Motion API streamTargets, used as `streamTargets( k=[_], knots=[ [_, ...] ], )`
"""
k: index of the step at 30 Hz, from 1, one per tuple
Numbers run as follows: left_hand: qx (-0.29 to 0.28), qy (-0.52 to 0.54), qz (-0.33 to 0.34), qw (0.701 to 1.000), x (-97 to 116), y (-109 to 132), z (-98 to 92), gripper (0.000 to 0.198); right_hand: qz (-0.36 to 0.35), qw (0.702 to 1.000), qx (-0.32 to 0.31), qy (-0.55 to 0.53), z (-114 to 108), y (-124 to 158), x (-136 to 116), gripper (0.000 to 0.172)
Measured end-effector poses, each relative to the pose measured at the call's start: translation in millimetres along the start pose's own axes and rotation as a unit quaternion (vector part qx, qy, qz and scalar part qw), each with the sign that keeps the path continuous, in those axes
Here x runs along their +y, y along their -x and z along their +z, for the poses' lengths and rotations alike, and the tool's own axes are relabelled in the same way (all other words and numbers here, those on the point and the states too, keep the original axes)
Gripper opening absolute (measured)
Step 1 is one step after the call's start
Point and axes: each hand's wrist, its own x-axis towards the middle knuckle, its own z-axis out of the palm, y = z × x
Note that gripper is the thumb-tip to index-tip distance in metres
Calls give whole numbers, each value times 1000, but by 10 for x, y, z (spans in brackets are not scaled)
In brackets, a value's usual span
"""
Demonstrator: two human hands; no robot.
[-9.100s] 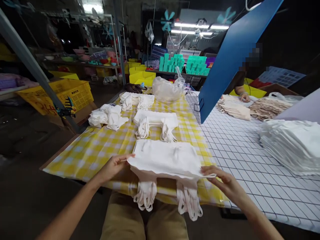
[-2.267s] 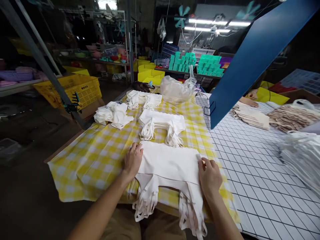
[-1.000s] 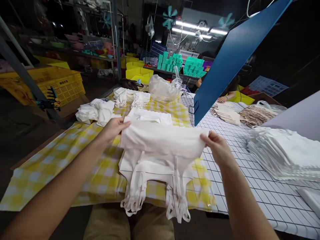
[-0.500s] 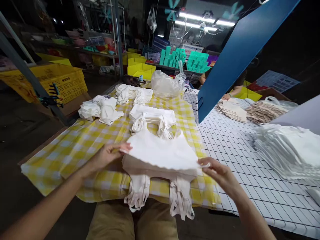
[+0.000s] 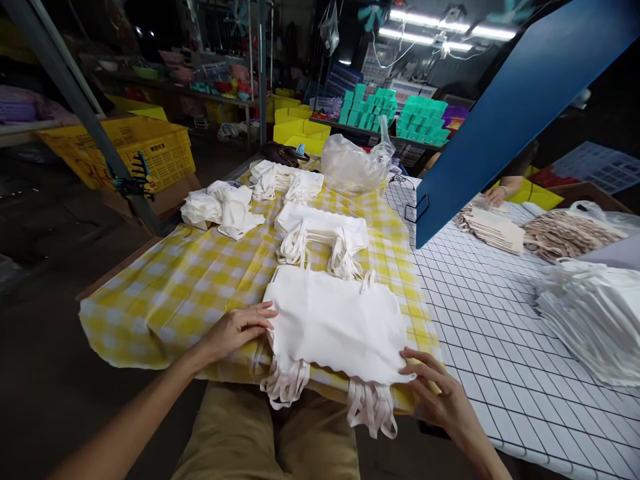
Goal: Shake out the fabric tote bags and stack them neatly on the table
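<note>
A white strappy crop top (image 5: pixel 335 327) with a wavy hem lies spread flat, its hem toward me and straps pointing away. It covers a pile of similar tops, whose bunched straps (image 5: pixel 371 407) hang over the table's near edge. My left hand (image 5: pixel 245 330) rests at the top's left side, fingers stretched out and touching its edge. At the lower right corner, my right hand (image 5: pixel 435 387) has its fingers apart, their tips against the fabric.
Behind it sit a stack of white tops (image 5: pixel 323 223), another folded stack (image 5: pixel 285 177) and a loose white heap (image 5: pixel 220 207) on the yellow checked cloth (image 5: pixel 170 300). A blue panel (image 5: pixel 500 127) leans at right. Beyond it, a person's hand (image 5: pixel 495 197) is by beige pieces (image 5: pixel 493 230).
The top held up between both hands has come down flat on the pile, covering it. My fingers have loosened from its corners. The view has shifted left.
</note>
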Motion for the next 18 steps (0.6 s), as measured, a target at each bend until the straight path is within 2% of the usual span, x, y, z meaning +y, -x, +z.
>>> streamTargets(
  k=[6,11,15,18],
  knots=[
    [10,67,-66,996,69,53,-50,23,-6,1000,14,9,25,24,5,28],
    [15,101,-115,988,60,65,-70,30,-9,1000,1,24,31,10,28,28],
    [16,134,-110,985,63,60,-66,27,-18,1000,9,19,-14,10,-30,29],
    [21,170,-89,981,117,-7,-113,26,-17,999,43,1,-115,-27,-176,26]
  ],
)
